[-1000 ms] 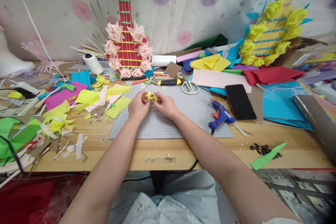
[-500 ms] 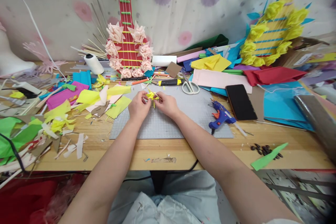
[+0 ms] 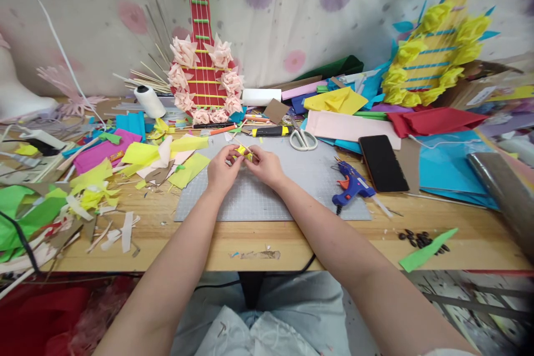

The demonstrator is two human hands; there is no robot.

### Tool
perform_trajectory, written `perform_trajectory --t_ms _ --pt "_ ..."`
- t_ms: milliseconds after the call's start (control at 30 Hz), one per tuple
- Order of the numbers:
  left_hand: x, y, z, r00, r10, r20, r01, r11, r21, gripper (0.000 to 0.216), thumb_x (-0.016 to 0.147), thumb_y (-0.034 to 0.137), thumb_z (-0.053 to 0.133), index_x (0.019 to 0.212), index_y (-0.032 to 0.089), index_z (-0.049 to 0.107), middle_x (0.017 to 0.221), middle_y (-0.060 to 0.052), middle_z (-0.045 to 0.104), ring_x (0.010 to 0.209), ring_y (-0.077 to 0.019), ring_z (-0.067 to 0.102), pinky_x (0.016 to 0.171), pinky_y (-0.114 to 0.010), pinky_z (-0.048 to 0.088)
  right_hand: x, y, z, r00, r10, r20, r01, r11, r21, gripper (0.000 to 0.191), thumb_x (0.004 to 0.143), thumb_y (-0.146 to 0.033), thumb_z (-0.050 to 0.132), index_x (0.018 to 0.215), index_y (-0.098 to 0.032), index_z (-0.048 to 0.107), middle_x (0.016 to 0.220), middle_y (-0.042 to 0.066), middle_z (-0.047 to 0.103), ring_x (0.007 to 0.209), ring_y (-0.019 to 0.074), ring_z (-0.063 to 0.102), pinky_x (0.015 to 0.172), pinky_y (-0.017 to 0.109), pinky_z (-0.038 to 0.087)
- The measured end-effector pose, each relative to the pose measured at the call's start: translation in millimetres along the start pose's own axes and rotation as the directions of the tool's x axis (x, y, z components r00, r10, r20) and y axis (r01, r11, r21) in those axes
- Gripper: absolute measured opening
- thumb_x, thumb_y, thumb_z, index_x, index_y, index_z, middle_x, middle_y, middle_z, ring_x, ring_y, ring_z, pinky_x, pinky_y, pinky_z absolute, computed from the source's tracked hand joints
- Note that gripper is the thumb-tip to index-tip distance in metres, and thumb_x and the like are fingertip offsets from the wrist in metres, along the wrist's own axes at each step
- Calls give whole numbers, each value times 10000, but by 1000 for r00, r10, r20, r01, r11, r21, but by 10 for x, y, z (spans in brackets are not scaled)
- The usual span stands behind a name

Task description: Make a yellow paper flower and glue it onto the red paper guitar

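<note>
Paper (image 3: pixel 241 149), yellow and crinkled, is held over the far half of the grey gridded mat (image 3: pixel 317 197). Left hand (image 3: pixel 222 168) has its grip closed on the paper's left side; right hand (image 3: pixel 266 168) pinches the opposite side. A thin, pale, straight stick (image 3: pixel 247 149) shows at the fingers; its attachment cannot be told. Blue plastic glue gun (image 3: pixel 352 183) lies on the mat's right part, loop-handled scissors (image 3: pixel 303 140) at its far edge, thin yellow sheet (image 3: pixel 189 171) over its left edge. Compared with half a second ago, the paper looks more compact, its hanging strip is out of sight, and the left hand sits slightly further right.
</note>
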State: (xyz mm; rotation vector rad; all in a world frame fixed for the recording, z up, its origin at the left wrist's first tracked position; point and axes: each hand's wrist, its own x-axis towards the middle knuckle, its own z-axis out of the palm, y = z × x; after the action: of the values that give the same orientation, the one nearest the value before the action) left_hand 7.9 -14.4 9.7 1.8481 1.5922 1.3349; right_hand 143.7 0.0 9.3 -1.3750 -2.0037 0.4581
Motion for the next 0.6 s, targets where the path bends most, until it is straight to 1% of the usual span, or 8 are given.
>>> perform_trajectory --t_ms 133,233,467,600 --pt "-2 -3 -2 1000 22 -6 -22 1000 -2 310 723 218 545 1032 196 540 847 -11 646 633 -91 544 566 -207 422 5 4 -3 1000 14 -9 -14 999 36 233 761 -317 458 914 -203 592 630 -24 548 571 103 463 563 214 306" --pt "-5 6 -4 1000 16 11 -16 1000 16 315 723 203 531 1039 200 536 852 -9 644 639 -89 548 554 -201 419 9 16 10 999 33 -7 -33 998 52 219 753 -298 452 888 -204 596 620 -30 535 567 99 455 561 212 304" --pt "-3 -6 -1 999 33 8 -33 999 12 324 709 192 536 1032 201 534 849 -5 649 644 -89 552 596 -212 431 -1 6 6 1000 21 -12 -20 998 64 224 729 -319 485 887 -196 586 594 -41 519 545 94 446 550 210 296" --pt "-4 -13 -2 999 33 33 -34 999 13 333 708 183 530 1040 205 530 876 -7 654 648 -93 552 611 -224 434 -3 -8 -10 999 39 -18 -38 998 51 206 729 -307 476 856 -196 595 596 -37 518 550 95 445 550 211 294"
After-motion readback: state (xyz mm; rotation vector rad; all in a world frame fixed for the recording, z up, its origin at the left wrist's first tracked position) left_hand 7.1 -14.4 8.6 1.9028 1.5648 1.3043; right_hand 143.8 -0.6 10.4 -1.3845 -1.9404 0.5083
